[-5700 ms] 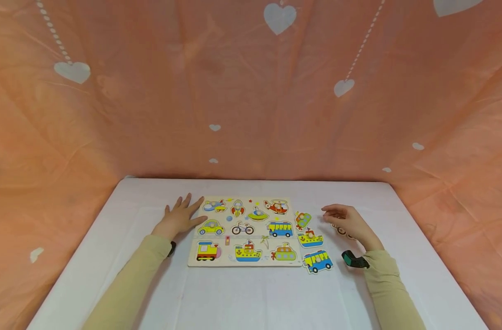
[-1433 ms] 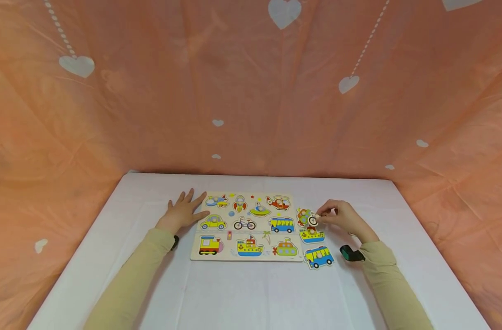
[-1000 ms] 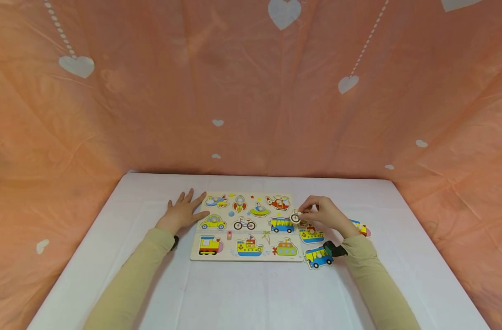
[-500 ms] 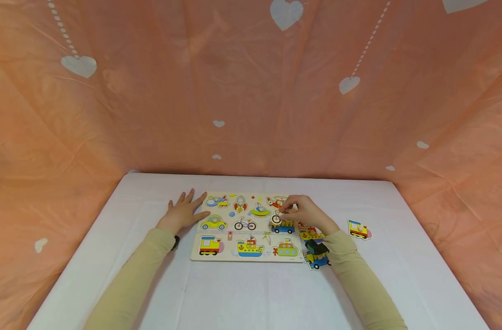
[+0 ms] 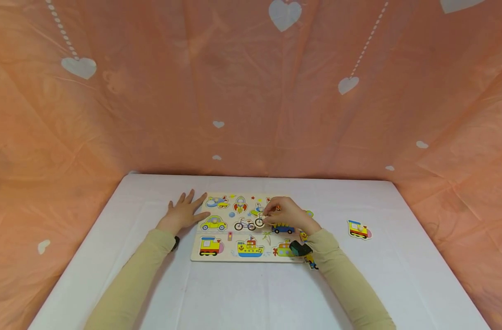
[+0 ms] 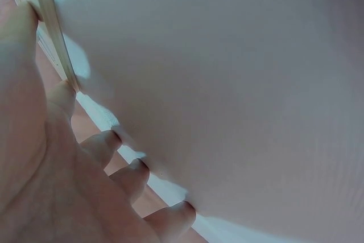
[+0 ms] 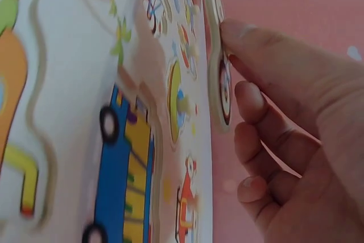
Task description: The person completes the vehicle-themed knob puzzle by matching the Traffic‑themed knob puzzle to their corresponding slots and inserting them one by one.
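My right hand (image 5: 287, 214) pinches a wooden bicycle puzzle piece (image 7: 217, 55) between thumb and fingers, above the puzzle board (image 5: 230, 236). In the head view the piece is just right of the printed bicycle (image 5: 244, 224) on the board. Seen from the right wrist, the piece is held on edge, apart from the board. My left hand (image 5: 180, 217) lies spread at the board's left edge, its thumb and index finger touching the edge, the other fingers on the table. Airplane, rocket and car pieces with knobs sit in the board.
A train piece (image 5: 359, 229) lies by itself on the white table (image 5: 234, 298), right of the board. A bus piece (image 5: 311, 262) and a ship piece (image 5: 303, 236) beside the board are mostly hidden by my right wrist. An orange curtain (image 5: 242, 114) hangs behind the table.
My right hand picked up the bicycle piece from the table's right side and carried it left, over the board towards the printed bicycle. The train piece came into view. My left hand stays at the board's edge.
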Available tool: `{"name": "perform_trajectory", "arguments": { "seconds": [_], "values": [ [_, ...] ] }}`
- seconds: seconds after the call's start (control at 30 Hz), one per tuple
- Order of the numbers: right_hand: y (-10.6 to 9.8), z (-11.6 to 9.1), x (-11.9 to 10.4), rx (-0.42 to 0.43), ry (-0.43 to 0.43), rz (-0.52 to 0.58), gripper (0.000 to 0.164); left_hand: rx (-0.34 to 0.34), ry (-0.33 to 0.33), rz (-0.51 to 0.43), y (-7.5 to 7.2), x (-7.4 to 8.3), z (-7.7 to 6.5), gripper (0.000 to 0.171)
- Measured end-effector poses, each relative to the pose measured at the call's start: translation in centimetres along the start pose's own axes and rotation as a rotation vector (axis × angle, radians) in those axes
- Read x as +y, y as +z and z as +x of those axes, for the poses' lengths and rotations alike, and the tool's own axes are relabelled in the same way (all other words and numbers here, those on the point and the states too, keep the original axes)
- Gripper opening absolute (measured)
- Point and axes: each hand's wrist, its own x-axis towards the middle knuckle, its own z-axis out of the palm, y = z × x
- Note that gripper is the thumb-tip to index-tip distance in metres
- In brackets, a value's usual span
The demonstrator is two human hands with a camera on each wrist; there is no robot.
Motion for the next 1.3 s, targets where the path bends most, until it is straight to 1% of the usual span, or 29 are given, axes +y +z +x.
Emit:
{"name": "perform_trajectory", "arguments": {
  "seconds": [0.13, 0.3, 0.4, 0.5, 0.63, 0.77, 1.0, 1.13, 1.3],
  "values": [
    [0.6, 0.5, -0.2, -0.008, -0.020, -0.003, 0.011, -0.001, 0.000, 0.003, 0.1, 0.0, 0.0, 0.079],
    [1.2, 0.9, -0.4, -0.023, -0.001, -0.005, 0.010, -0.004, 0.004, 0.009, 0.1, 0.2, -0.1, 0.079],
    [1.5, 1.2, -0.4, -0.020, -0.010, -0.030, 0.011, -0.008, 0.004, 0.011, 0.0, 0.2, -0.2, 0.078],
    [1.9, 1.4, -0.6, -0.018, -0.017, -0.025, 0.011, -0.009, 0.007, 0.009, 0.0, 0.2, -0.2, 0.077],
    [2.3, 1.7, -0.9, -0.018, 0.012, -0.028, 0.010, -0.008, 0.011, 0.008, -0.1, 0.2, -0.2, 0.078],
    [2.7, 1.9, -1.1, 0.000, 0.008, -0.057, 0.011, -0.008, 0.008, 0.008, -0.1, 0.1, -0.1, 0.078],
    [3.5, 2.3, -0.9, -0.010, 0.047, -0.031, 0.010, -0.005, 0.000, 0.015, -0.1, 0.0, -0.1, 0.079],
    [4.0, 2.6, -0.9, -0.009, 0.044, -0.027, 0.010, -0.010, -0.005, 0.024, 0.0, 0.0, 0.0, 0.079],
    [4.4, 2.8, -1.4, 0.000, 0.094, -0.023, 0.010, -0.009, -0.006, 0.034, -0.3, 0.3, -0.2, 0.078]
  ]
}}
